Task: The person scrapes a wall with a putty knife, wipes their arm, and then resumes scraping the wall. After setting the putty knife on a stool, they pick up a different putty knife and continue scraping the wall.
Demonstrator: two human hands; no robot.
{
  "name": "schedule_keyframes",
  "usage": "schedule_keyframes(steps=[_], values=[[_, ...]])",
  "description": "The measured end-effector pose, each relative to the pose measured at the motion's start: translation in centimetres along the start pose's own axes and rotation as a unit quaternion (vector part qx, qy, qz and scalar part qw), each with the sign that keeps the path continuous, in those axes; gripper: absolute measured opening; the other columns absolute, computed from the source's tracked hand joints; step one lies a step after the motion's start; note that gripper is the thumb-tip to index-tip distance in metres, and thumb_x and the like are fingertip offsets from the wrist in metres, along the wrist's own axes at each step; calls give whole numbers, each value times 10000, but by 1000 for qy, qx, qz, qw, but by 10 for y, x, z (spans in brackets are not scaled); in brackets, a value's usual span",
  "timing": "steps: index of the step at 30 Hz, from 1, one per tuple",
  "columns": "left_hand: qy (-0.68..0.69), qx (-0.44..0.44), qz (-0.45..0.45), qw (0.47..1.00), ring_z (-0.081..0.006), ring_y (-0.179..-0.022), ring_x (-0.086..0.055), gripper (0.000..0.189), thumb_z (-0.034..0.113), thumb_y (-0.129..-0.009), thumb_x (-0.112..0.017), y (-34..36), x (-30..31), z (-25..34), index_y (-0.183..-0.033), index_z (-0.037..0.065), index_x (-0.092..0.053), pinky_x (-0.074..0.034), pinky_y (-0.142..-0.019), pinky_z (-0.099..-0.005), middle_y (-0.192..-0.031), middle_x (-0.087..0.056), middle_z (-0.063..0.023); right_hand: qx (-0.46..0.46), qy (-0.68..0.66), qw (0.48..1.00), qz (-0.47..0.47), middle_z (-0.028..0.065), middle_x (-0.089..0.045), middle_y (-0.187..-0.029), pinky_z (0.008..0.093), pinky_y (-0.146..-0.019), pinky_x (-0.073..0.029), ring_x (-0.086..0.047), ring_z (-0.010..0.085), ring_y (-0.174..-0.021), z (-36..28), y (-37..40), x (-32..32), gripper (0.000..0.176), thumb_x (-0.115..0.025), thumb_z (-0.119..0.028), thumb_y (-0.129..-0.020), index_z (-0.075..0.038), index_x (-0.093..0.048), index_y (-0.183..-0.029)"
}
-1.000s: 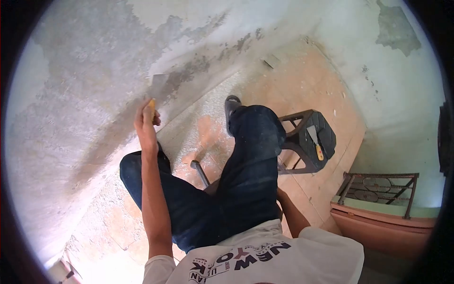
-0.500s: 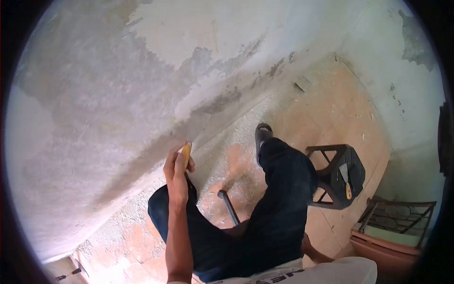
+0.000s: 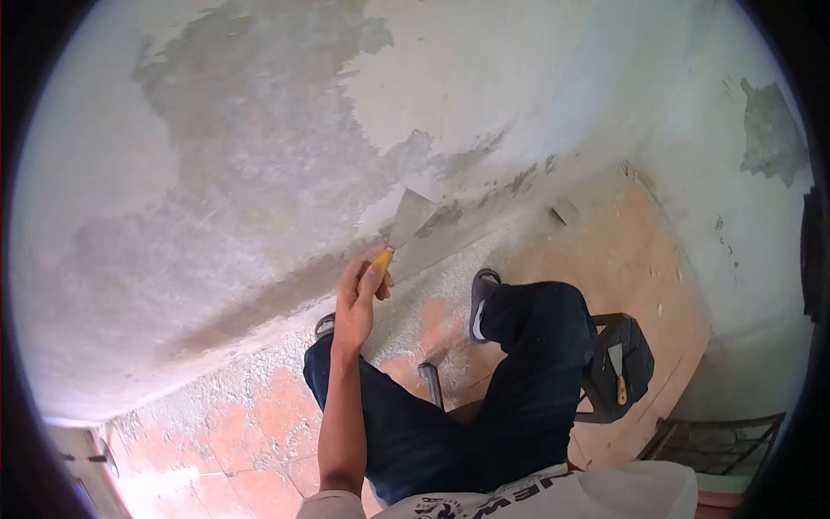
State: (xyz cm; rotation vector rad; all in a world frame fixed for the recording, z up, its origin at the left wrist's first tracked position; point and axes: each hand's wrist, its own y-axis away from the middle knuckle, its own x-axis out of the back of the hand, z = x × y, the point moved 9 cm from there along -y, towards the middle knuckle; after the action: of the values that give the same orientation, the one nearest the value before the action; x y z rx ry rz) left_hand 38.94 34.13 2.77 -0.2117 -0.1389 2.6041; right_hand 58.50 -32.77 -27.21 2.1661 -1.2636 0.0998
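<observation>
My left hand (image 3: 361, 285) is wrapped around the yellow handle of a scraper (image 3: 412, 218). Its wide metal blade points up and away from me, lying over the wall (image 3: 259, 147) at the lower border of a pale patch. Bare grey areas and ragged remnants of light coating cover this wall, with a dark band low down. My right hand is out of view, hidden past my right thigh.
To my right a black stool (image 3: 638, 368) carries a second scraper (image 3: 618, 374). Flakes and dust litter the tiled floor (image 3: 251, 424) along the wall's foot. A flat grey piece (image 3: 564, 210) lies near the corner. A metal-framed item (image 3: 718, 445) stands at lower right.
My left hand has moved right and slightly up, and the scraper's blade now shows broadly against the wall. My view has shifted; my knees and the stool appear lower.
</observation>
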Motion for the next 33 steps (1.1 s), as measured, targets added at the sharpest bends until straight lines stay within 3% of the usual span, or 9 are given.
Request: schedule_keyframes(steps=[5,6,7,8,9,11,19,28,33], values=[[-83,6,-33,996,-125,-857,-624,407,166,-1119,-521,31,-3,-42,-1488,-2,-560,-515,-765,-285,-1021,-699,-75,87,-75,993,-14,66,-735,-954,392,-805,-525,-667,193,-909,-31,-43,7,294,-568,-212,-1045,23,-725,-964],[-104,22,-45,993,-129,-870,-639,405,152,-1113,-528,34,-3,-54,-1490,6,-554,-526,-769,-292,-1029,-711,-74,260,-7,966,17,69,-724,-985,372,-808,-519,-655,184,-912,-120,-30,-4,352,-522,-261,-1117,40,-695,-1056],[-97,23,-58,993,-147,-883,-668,365,131,-1098,-555,35,-2,-65,-1436,-4,-577,-544,-765,-304,-1064,-704,-84,187,82,976,72,101,-724,-1050,369,-844,-522,-657,197,-960,-128,-51,5,391,-466,-285,-1158,49,-668,-1147],[-104,25,-61,992,-147,-883,-668,365,131,-1098,-555,38,-1,-73,-1436,-4,-577,-544,-765,-304,-1064,-704,-84,301,69,937,162,118,-707,-1021,380,-840,-531,-661,230,-903,-196,-42,8,386,-463,-281,-1164,55,-649,-1201],[-77,40,-64,994,-155,-889,-675,328,139,-1097,-559,38,-2,-81,-1389,-8,-580,-547,-761,-304,-1085,-696,-91,218,-120,959,134,108,-685,-1017,347,-811,-533,-653,211,-871,-243,-40,4,374,-462,-271,-1162,50,-642,-1230],[-57,41,-78,995,-162,-895,-683,293,147,-1096,-564,30,-12,-80,-1342,-12,-583,-551,-758,-304,-1107,-688,-97,378,-94,877,282,78,-669,-1004,293,-755,-523,-642,157,-861,-336,-27,15,344,-476,-253,-1156,36,-642,-1237],[-30,33,-36,998,-130,-694,-591,368,342,-1133,-524,18,-58,-23,-1273,4,-562,-495,-621,-294,-903,-543,-28,432,-159,876,-144,112,-681,-1240,306,-894,-573,-667,177,-1080,-563,-61,-198,427,-588,-286,-1110,-40,-578,-1458],[-71,15,7,997,-71,-538,-483,383,347,-1170,-428,-43,-13,-83,-1052,30,-608,-423,-499,-264,-701,-476,29,228,-362,812,-397,83,-649,-1307,320,-938,-546,-657,147,-1101,-558,-127,-456,609,-564,-459,-1108,-14,-501,-1519],[-58,32,54,996,-73,-490,-467,375,298,-1174,-397,-61,-4,-113,-1102,-2,-610,-392,-452,-278,-667,-513,15,126,-345,836,-406,78,-740,-1074,324,-888,-559,-709,155,-985,-560,-124,-488,414,-550,-402,-1123,-21,-672,-1228]])
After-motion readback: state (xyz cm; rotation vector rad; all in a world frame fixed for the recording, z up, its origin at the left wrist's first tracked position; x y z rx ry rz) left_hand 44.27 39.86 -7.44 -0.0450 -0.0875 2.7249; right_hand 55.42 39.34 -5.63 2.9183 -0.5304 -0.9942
